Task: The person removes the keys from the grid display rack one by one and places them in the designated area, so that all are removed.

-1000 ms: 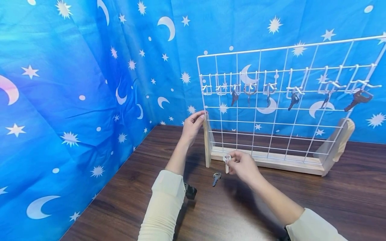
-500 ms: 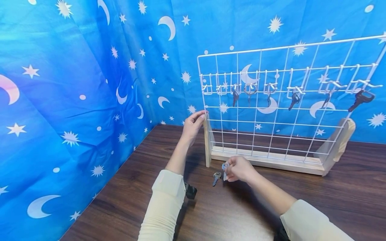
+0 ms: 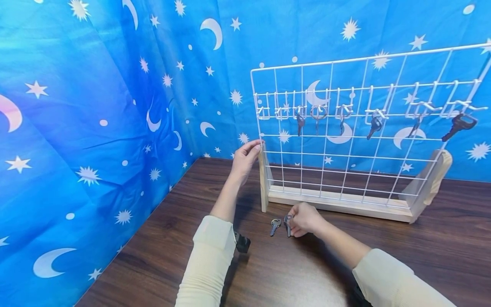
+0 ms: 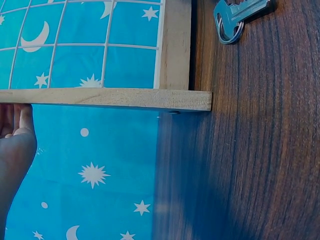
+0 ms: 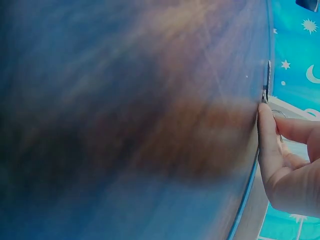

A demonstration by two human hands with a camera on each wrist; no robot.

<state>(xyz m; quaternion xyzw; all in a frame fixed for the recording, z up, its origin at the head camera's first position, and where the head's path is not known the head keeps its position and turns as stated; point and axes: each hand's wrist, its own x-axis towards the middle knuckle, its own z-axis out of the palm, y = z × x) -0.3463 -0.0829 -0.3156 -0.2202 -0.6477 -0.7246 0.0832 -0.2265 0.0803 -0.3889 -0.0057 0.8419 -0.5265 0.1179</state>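
The worktop (image 3: 161, 247) is dark, streaky woodgrain, backed by blue cloth (image 3: 172, 106) printed with moons and stars. Six metal keys (image 3: 375, 125) hang on the white wire rack (image 3: 360, 209); another key (image 3: 274, 227) lies loose. Just beside it, the right hand (image 3: 305, 219) pinches an eighth key (image 3: 288, 227), perhaps touching the wood. The left hand (image 3: 244, 162) has thumb and fingers closed on the wooden post (image 3: 263, 183).
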